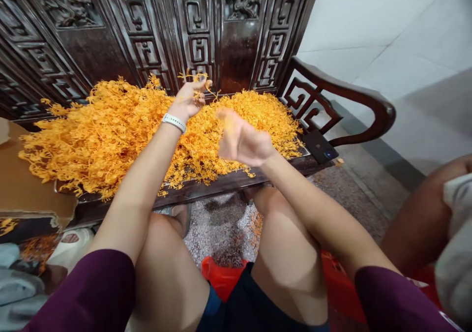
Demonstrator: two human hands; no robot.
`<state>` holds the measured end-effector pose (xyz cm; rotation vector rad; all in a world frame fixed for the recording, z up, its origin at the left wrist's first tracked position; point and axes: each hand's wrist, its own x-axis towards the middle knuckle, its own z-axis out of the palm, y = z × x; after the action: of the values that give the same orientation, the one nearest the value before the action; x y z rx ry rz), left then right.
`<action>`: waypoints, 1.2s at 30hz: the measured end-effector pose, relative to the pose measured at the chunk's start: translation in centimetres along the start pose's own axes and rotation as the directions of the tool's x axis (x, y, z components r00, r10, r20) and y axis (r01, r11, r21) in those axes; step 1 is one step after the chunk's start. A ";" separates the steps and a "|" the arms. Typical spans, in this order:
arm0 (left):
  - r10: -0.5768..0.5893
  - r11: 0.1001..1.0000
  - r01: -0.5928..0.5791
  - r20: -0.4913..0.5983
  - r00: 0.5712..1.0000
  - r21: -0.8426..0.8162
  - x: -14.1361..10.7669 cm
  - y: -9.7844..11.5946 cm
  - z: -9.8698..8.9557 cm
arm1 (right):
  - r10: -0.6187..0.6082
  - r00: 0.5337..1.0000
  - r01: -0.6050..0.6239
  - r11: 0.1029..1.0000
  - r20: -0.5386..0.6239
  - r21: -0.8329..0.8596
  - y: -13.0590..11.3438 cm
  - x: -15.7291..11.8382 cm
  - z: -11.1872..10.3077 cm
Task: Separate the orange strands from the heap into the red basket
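My left hand, with a pale watch band at the wrist, is raised over the back of a large heap. Its fingers are closed on a thin, branching orange plastic piece that sticks out past the fingertips. Lower and to the right, my right hand hovers over the heap, its fingers smeared by motion; whether it holds anything is unclear. Tangled, many-pronged orange plastic pieces make up the left pile. A lower pile of smaller orange pieces lies to the right.
The heap lies on a dark carved wooden bench with a curved armrest. A phone rests at the bench's right end. Cardboard stands at left. Red plastic shows between my legs. Another person's leg is at right.
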<state>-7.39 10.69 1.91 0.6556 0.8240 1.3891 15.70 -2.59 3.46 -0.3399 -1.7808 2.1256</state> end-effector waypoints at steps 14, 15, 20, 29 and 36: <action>-0.026 0.937 -0.105 0.364 0.931 0.334 -3.9 -0.3 3.1 | -0.145 0.652 0.129 0.988 -0.744 -0.079 1.7 1.2 -3.6; -0.049 0.939 -0.082 0.367 0.929 0.334 -4.2 -0.2 3.5 | -0.113 0.648 0.115 0.992 -0.753 -0.050 1.9 1.3 -4.0; -0.097 0.961 0.000 0.337 0.937 0.275 -5.5 -0.2 5.3 | -0.047 0.739 -0.018 0.996 -0.672 -0.089 3.1 1.5 -4.6; -0.131 0.963 0.023 0.388 0.912 0.270 -5.5 -1.7 6.5 | -0.259 0.701 0.101 0.958 -0.664 -0.267 2.5 1.7 -4.0; -0.060 0.942 -0.081 0.399 0.915 0.327 -4.6 -3.3 6.1 | -0.338 0.604 0.184 0.940 -0.721 -0.287 1.7 1.4 -3.5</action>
<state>-0.45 6.25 3.29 1.1733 0.7259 1.0712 15.64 0.91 1.19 -0.8296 -1.3761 1.2826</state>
